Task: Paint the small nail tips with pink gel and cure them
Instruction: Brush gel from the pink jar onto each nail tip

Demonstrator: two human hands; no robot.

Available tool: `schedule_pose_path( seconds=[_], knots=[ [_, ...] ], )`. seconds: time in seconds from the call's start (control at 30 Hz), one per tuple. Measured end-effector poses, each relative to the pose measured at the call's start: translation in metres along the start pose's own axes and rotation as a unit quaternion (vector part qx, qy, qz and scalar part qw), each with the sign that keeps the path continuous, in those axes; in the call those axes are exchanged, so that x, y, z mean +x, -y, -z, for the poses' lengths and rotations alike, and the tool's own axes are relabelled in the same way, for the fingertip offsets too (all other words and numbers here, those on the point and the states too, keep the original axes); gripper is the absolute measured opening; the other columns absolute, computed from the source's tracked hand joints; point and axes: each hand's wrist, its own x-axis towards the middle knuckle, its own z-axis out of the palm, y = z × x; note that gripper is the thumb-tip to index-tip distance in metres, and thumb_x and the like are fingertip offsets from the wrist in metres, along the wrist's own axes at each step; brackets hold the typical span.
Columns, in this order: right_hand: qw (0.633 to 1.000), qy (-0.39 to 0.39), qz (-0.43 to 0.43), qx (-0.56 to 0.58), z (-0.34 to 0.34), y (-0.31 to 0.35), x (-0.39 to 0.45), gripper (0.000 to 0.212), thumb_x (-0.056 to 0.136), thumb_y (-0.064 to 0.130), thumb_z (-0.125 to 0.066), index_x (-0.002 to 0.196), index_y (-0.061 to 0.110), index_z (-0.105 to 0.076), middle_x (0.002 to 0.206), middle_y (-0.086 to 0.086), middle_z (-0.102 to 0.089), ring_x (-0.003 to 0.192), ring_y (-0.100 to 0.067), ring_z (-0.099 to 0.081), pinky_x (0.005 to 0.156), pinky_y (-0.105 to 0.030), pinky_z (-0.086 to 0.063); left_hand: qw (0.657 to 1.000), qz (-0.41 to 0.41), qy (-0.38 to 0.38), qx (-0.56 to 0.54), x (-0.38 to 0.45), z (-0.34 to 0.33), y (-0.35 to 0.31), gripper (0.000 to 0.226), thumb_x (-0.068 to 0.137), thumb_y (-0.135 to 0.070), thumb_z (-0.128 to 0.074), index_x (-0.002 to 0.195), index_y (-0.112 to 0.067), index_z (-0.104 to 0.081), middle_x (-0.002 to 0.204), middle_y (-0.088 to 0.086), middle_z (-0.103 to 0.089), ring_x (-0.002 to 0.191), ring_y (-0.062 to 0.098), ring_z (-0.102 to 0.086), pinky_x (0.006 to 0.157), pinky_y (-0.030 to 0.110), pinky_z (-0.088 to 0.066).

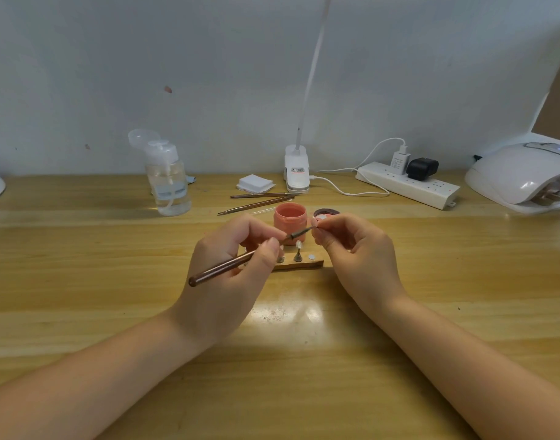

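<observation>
Desk: bare wood point(81, 281) ran under both forearms, which looked planted on it; that anchoring was, I judged, worth keeping so the stroke came from the fingers alone.
Left hand: curled point(231, 265) around a brown brush point(240, 260), pinched like a pen, handle trailing back to the left, bristles reaching right toward the other hand.
Right hand: fingers point(355, 249) bent, thumb and forefinger pinching a small nail tip point(316, 221) lifted off the desk; whether it sat on a stand I could not tell.
Contact: brush tip met the nail tip, so painting seemed to be the step in hand.
Advice: thin, even strokes from base to free edge, gel kept off the pinching fingers, and the tip angled toward the light would, I judged, serve best.
Holder: wooden block point(304, 265) lay just beyond the hands, partly hidden by the left one, with one stand carrying a pale nail tip point(298, 244) and a round white pad to its right.
Gel: open pink jar point(290, 222) stood just behind the block, its lid point(326, 213) beside it to the right, near enough for reloading.
Spares: two more brushes point(259, 200) lay farther back.
Curing: white lamp point(523, 176) waited at the far right, well apart; smudging on the carry was the risk.
</observation>
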Motion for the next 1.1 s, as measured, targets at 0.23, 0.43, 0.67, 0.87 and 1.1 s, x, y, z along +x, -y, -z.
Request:
schedule_pose_path(
  seconds=[0.23,0.43,0.67,0.87,1.1],
  knots=[
    [1.000,-0.002,0.002,0.005,0.000,0.001,0.000,0.011,0.086,0.011,-0.069,0.092,0.020,-0.070,0.085,0.001,-0.071,0.082,-0.018,-0.068,0.077,-0.044,-0.055,1.000,0.012,0.002,-0.003,0.000,-0.001,0.001,0.015,0.085,-0.028,-0.057,0.087,-0.017,-0.067,0.076,-0.001,-0.069,0.074,0.015,-0.065,0.062,0.027,-0.051],
    [1.000,0.001,0.000,-0.004,0.000,0.002,0.000,0.010,0.085,0.010,-0.069,0.093,0.017,-0.071,0.085,0.001,-0.071,0.082,-0.017,-0.067,0.077,-0.044,-0.055,1.000,0.024,0.004,-0.015,0.001,-0.002,0.000,0.011,0.087,-0.022,-0.058,0.092,-0.018,-0.067,0.081,-0.008,-0.070,0.076,0.010,-0.066,0.064,0.020,-0.050],
    [0.999,-0.028,-0.037,-0.006,0.002,0.001,0.000,0.008,0.086,0.016,-0.069,0.094,0.016,-0.071,0.080,0.002,-0.071,0.076,-0.012,-0.067,0.076,-0.040,-0.056,0.992,0.070,-0.081,-0.062,0.003,0.004,0.004,0.012,0.086,-0.032,-0.057,0.091,-0.024,-0.064,0.083,-0.007,-0.069,0.079,0.013,-0.064,0.068,0.016,-0.050],
    [0.997,-0.029,-0.060,-0.039,0.003,-0.002,0.002,0.008,0.081,0.016,-0.072,0.077,0.023,-0.071,0.067,0.012,-0.068,0.066,0.003,-0.062,0.063,-0.012,-0.047,0.980,0.149,-0.109,-0.075,-0.001,0.000,0.011,0.011,0.096,-0.017,-0.056,0.096,-0.023,-0.065,0.087,-0.010,-0.070,0.081,-0.001,-0.064,0.065,0.006,-0.046],
    [0.988,0.029,-0.079,-0.131,0.001,-0.008,0.005,0.004,0.078,0.030,-0.075,0.076,0.026,-0.075,0.080,0.008,-0.062,0.069,-0.002,-0.048,0.061,-0.019,-0.035,0.970,0.194,-0.115,-0.086,-0.001,-0.002,0.008,0.010,0.095,-0.020,-0.056,0.097,-0.024,-0.065,0.089,-0.008,-0.070,0.084,0.001,-0.064,0.067,0.012,-0.048]
  ],
)
